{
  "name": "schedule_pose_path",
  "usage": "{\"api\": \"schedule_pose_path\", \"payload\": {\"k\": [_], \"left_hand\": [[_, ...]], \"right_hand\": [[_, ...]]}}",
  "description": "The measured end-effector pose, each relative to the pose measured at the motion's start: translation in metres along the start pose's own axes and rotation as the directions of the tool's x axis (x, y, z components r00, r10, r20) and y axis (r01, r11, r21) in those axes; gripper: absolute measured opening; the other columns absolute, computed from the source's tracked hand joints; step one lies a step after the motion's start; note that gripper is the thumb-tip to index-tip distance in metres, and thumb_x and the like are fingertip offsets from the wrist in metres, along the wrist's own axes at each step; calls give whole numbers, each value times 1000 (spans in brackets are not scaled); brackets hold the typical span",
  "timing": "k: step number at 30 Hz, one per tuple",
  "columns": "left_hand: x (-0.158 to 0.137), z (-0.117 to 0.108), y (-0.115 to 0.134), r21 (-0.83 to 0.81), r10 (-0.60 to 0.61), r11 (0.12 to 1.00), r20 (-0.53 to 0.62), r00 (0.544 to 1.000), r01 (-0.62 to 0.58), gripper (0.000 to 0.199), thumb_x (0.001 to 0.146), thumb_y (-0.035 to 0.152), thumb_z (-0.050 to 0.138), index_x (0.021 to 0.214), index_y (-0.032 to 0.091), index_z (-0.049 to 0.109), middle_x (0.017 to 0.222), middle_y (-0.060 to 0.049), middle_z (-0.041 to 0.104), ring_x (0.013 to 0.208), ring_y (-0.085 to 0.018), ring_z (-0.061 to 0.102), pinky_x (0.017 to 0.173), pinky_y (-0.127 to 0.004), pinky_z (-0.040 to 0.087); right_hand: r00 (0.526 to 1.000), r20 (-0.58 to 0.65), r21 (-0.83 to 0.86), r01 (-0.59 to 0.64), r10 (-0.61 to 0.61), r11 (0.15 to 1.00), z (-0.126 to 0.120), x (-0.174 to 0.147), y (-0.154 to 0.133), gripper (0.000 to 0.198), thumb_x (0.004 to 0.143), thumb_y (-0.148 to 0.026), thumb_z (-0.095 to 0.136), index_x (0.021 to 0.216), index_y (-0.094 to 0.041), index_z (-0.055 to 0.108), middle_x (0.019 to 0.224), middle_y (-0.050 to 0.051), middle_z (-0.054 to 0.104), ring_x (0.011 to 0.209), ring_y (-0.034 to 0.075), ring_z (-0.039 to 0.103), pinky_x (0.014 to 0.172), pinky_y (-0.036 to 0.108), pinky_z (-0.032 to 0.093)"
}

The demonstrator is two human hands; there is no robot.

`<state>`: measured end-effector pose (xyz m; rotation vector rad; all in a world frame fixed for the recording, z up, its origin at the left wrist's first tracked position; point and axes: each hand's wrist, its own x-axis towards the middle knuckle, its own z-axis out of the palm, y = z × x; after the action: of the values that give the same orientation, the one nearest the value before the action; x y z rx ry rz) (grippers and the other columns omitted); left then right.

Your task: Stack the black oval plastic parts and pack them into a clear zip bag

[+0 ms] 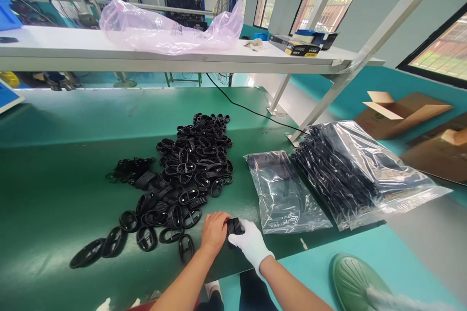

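My bare left grip [214, 232] and white-gloved right grip [252, 244] clasp a ribbed black piece [234, 226] between them. Left and ahead, glossy black oval rings [187, 168] heap the green tabletop [65, 189]; rightward lie crinkled clear plastic bags [282, 199].

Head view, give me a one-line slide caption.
Bare left hand and gloved right hand hold a ribbed black piece near piled black oval parts on a green table.
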<state>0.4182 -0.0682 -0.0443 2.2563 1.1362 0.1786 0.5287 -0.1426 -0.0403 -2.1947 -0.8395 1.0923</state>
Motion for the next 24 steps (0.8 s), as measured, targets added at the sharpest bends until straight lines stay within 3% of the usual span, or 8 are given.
{"api": "schedule_pose_path", "payload": {"k": [12, 16, 19, 22, 24], "left_hand": [[4, 0, 3, -59, 1, 998, 15, 1000, 0, 26, 71, 3, 44, 81, 21, 59, 81, 1, 62, 83, -15, 54, 79, -29, 37], [5, -33, -7, -112, 23, 994, 33, 999, -19, 27, 72, 7, 48, 90, 23, 59, 91, 1, 62, 90, -14, 54, 82, -27, 38], [1, -68, -16, -145, -102, 984, -7, 995, 100, 23, 77, 14, 44, 92, 22, 59, 93, 0, 61, 88, -13, 54, 79, -26, 41], [-10, -84, -14, -25, -106, 994, 94, 990, 109, 30, 73, 18, 51, 102, 24, 57, 103, -1, 58, 96, -16, 53, 83, -27, 40], [-19, -78, -5, 128, -65, 991, 196, 978, 40, 54, 63, 20, 62, 115, 27, 51, 116, -2, 52, 108, -21, 47, 91, -32, 37]], "right_hand": [[999, -2, -80, 32, -32, 996, -5, -6, -6, 40, 57, -24, 60, 96, -15, 65, 89, 8, 62, 83, 21, 59, 74, 27, 45], [1000, 13, -65, 8, -7, 998, -5, -4, -4, 44, 57, -24, 61, 99, -13, 64, 92, 9, 62, 85, 21, 59, 77, 27, 45], [1000, 29, -54, -5, 7, 999, -4, -1, -2, 46, 57, -23, 61, 101, -12, 62, 92, 9, 63, 89, 22, 59, 80, 27, 44], [999, 44, -47, 3, -1, 999, -4, 0, -1, 45, 57, -23, 61, 101, -13, 63, 92, 9, 64, 90, 22, 59, 80, 27, 44], [999, 45, -51, 11, -9, 999, -4, -1, -1, 44, 57, -22, 61, 100, -13, 63, 91, 9, 64, 90, 22, 59, 80, 28, 44]]}}
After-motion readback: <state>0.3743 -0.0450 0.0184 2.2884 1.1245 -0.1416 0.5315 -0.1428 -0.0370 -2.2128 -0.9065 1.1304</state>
